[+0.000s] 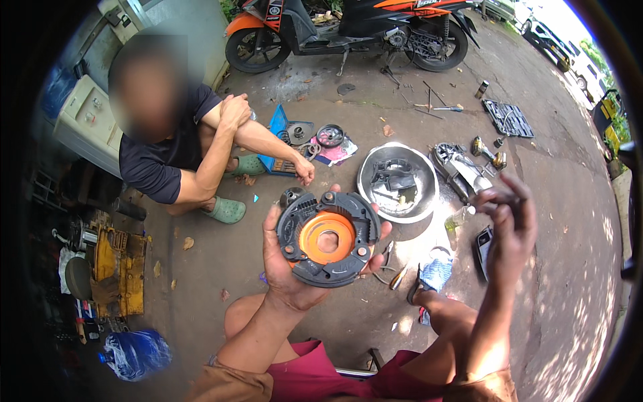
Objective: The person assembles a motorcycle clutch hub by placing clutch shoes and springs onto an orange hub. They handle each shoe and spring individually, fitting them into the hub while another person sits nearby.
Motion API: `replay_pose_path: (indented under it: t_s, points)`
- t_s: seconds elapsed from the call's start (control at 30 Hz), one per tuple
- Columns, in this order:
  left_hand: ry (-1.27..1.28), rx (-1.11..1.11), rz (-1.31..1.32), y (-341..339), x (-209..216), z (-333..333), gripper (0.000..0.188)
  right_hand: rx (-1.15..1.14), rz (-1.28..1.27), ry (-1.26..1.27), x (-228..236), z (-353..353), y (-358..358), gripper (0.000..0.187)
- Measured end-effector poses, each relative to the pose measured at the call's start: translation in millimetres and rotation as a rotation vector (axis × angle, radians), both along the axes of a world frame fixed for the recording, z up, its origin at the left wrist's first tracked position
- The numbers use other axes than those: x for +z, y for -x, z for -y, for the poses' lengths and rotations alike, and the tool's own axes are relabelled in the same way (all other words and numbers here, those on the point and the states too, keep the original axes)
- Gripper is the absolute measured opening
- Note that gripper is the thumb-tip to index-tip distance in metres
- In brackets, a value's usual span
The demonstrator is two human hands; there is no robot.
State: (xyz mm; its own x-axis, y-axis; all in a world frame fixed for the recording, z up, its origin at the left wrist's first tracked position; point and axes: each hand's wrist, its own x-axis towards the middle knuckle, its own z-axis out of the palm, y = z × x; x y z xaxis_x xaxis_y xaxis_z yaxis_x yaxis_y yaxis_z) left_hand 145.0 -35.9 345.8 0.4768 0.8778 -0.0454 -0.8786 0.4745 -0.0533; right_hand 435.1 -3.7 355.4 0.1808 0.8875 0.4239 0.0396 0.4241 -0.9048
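Note:
My left hand [293,293] holds up a scooter's centrifugal clutch [289,249] from below, with its fingers round the rim. Dark curved shoes form the clutch's outer ring, and an orange plate with a round hole sits in its middle. Part of my palm and fingers is hidden behind it. Away to the right, my right hand [510,224] is raised above the ground with its fingers bent and apart, holding nothing. A metal basin [431,191] with dark parts and some liquid in it stands beyond the clutch. Close behind the clutch's left rim lies a small round metal part [291,195].
A person [161,161] squats at the left, arms crossed over the knees. Around the basin lie a blue toolbox [273,165], an engine casing [455,171], a cordless drill [494,157] and a socket case [509,119]. An orange-black scooter [348,33] stands behind.

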Motion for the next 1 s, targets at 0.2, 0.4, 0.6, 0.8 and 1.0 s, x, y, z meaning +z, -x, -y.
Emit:
replay_pose_path:
  t_s: [0.2, 0.4, 0.6, 0.8, 1.0]
  points:
    - [0.052, 0.076, -0.168, 4, -8, -5, 0.089, 0.114, 0.259, 0.843, -203, -27, -129, 0.041]
    - [0.156, 0.092, -0.138, 8, -22, -17, 0.091, -0.301, 1.001, 0.89, -455, 62, -133, 0.059]
    - [-0.007, 0.039, -0.173, 4, -23, -22, 0.091, -0.397, 0.817, 0.742, -418, 48, -151, 0.025]
    - [-0.191, -0.019, -0.155, -6, -18, -11, 0.089, -0.291, 0.089, 0.511, -202, 27, -131, 0.042]
    - [-0.342, -0.167, -0.118, -30, -19, 19, 0.087, 0.049, -0.116, 0.328, -34, 64, -5, 0.049]
